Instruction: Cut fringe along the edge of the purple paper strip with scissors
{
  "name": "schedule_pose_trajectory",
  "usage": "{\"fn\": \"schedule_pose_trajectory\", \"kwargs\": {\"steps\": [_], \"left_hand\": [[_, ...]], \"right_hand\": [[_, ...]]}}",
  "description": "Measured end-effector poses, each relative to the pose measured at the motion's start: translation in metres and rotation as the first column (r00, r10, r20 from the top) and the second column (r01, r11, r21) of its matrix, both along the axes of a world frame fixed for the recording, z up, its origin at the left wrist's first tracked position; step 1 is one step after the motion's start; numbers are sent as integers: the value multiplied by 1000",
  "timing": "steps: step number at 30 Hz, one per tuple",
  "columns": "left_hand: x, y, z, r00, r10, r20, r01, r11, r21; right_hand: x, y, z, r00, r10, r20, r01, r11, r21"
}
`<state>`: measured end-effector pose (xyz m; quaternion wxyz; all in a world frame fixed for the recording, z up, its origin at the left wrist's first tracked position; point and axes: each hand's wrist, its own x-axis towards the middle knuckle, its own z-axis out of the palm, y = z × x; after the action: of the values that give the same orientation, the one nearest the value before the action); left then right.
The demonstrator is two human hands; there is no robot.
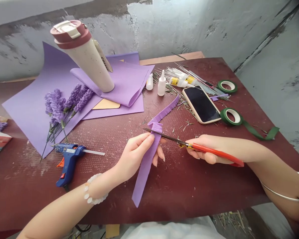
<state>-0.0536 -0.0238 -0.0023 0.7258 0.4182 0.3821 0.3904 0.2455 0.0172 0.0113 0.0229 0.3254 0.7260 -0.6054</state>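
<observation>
A purple paper strip (145,172) is pinched between the thumb and fingers of my left hand (137,151), near the middle of the view. Its far part is cut into a fine fringe and bends away to the upper right; the near part is uncut and hangs toward the table's front. My right hand (209,149) is closed round the red handles of a pair of scissors (219,153). The dark blades lie across the strip just beyond my left thumb. Whether the blades are parted is hard to see.
Purple paper sheets (27,99), lavender flowers (56,104) and a tumbler (89,63) stand back left. A blue glue gun (70,161) lies left. Glue bottles (161,84), thin wires (173,73), a phone (201,104) and green tape rolls (231,117) are at right.
</observation>
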Motion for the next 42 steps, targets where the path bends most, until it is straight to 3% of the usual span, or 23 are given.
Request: {"fn": "schedule_pose_trajectory", "kwargs": {"steps": [5,13,18,25,34,42], "left_hand": [[2,-3,-1,998,-34,-46,37,997,71],[4,-5,-1,1000,8,-12,-7,994,111],[2,-6,1,1000,5,4,-5,996,94],[3,-6,1,999,1,32,-4,994,108],[1,-3,-5,999,-11,45,6,995,99],[4,-4,-2,1000,0,14,-1,997,74]], "right_hand": [[-1,-3,0,993,78,-92,-69,993,100],[-9,-8,-13,997,-3,-74,15,987,160],[-8,-9,-19,990,-34,-136,43,997,59],[-2,-9,-30,978,-19,-210,26,999,29],[-2,-9,-28,979,-5,-206,8,1000,11],[0,-12,-24,987,-64,-146,56,997,-61]]}}
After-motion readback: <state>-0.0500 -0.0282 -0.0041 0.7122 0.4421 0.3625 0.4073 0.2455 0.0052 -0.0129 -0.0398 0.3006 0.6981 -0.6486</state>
